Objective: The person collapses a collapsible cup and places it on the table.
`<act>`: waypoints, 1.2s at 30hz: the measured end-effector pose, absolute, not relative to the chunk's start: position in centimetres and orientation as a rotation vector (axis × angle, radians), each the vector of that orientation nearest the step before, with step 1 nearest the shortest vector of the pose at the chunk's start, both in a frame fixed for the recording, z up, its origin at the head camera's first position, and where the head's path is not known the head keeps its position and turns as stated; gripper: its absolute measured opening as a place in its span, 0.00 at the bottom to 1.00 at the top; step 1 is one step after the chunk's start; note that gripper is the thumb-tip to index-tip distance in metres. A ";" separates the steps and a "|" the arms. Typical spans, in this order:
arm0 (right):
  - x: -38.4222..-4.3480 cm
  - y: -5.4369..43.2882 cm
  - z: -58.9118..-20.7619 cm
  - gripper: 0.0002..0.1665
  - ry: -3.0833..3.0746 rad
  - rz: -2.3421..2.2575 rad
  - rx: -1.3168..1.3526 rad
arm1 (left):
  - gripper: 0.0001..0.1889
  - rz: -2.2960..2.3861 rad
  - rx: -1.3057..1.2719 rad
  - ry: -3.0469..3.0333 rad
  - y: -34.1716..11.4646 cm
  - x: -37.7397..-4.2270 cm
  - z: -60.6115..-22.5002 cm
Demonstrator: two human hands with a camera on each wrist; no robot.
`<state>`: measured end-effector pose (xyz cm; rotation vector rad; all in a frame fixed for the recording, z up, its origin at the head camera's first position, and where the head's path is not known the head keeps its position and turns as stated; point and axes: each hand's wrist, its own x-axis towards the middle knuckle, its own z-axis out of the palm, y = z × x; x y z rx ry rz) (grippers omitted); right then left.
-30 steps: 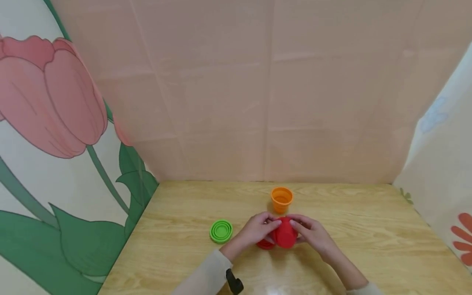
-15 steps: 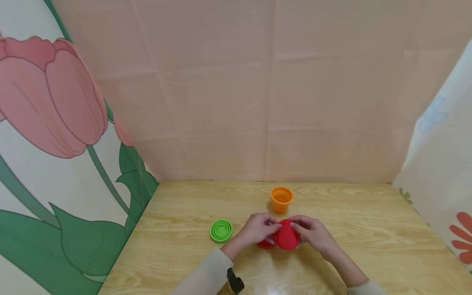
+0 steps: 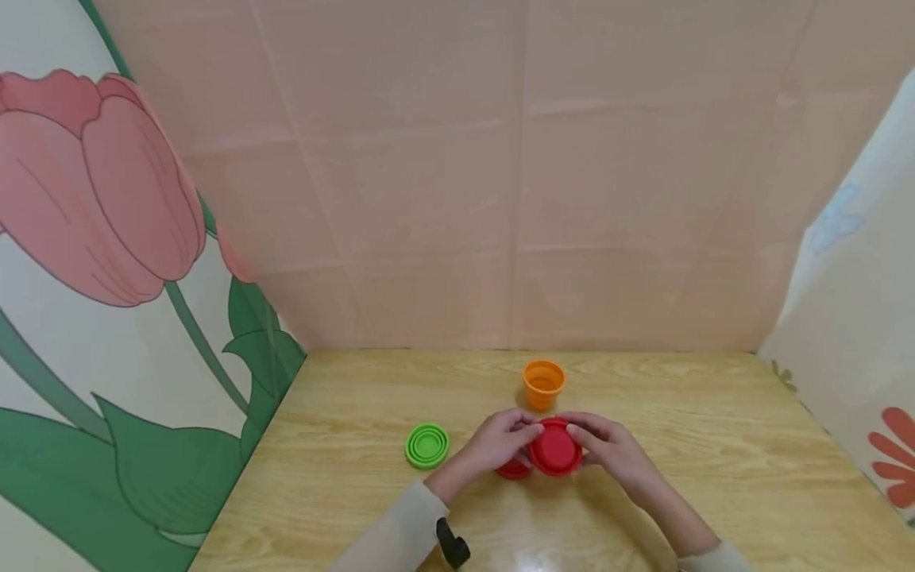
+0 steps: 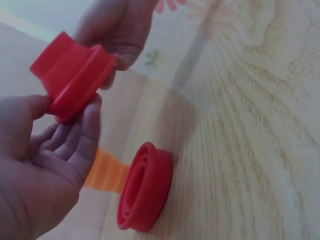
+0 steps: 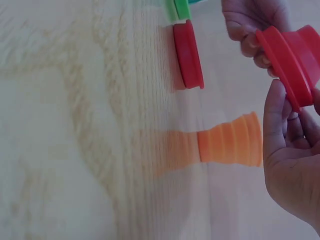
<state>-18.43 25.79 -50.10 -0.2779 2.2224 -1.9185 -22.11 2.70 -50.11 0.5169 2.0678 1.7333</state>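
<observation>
A red collapsible cup [image 3: 557,449] is held just above the table, its flat base turned up toward the head camera. Its walls look partly folded, stepping down from a wide rim in the left wrist view. My left hand [image 3: 496,445] pinches the rim from the left, thumb on the near face and fingers behind. On the opposite side my right hand [image 3: 616,454] grips it the same way. Below the left hand, a second red cup [image 4: 146,190] lies folded flat on the wood, partly hidden in the head view.
Behind the hands an orange collapsible cup [image 3: 544,387] stands extended, mouth up. A green folded cup [image 3: 426,446] lies flat to the left. The wooden table [image 3: 343,508] meets a pinkish cloth backdrop [image 3: 429,199] at its far edge.
The held red cup has tilted, its base swinging upward to face the head camera, and it appears shorter and rounder. Both hands keep their grip in nearly the same place.
</observation>
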 end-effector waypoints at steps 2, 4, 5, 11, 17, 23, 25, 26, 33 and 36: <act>-18.4 25.9 -50.1 0.30 2.204 -1.920 -0.262 | 0.15 1.746 0.513 1.988 2.7 -22.1 -50.2; -18.4 26.0 -50.1 0.31 2.182 -1.926 -0.216 | 0.16 1.750 0.515 1.922 2.6 -22.2 -50.4; -18.5 26.1 -50.2 0.31 2.176 -1.926 -0.187 | 0.17 1.754 0.518 1.893 2.7 -22.3 -50.4; -18.6 26.2 -50.5 0.34 2.153 -1.925 -0.175 | 0.17 1.760 0.529 1.785 2.5 -22.7 -50.7; -18.7 26.5 -50.4 0.33 2.022 -1.916 -0.342 | 0.13 1.745 0.490 1.774 2.7 -22.8 -50.6; -18.9 26.9 -50.5 0.31 1.912 -1.916 -0.435 | 0.12 1.755 0.449 1.785 2.7 -22.6 -50.7; -18.9 26.9 -50.5 0.31 1.895 -1.909 -0.450 | 0.13 1.750 0.443 1.793 2.6 -22.5 -50.7; -18.9 27.0 -50.5 0.31 1.894 -1.901 -0.456 | 0.13 1.741 0.442 1.796 2.6 -22.5 -50.7; -19.0 26.9 -50.6 0.29 1.957 -1.838 -0.495 | 0.14 1.714 0.453 1.812 2.5 -22.3 -50.6; -19.0 26.7 -50.6 0.29 1.988 -1.812 -0.513 | 0.12 1.714 0.430 1.841 2.4 -22.1 -50.6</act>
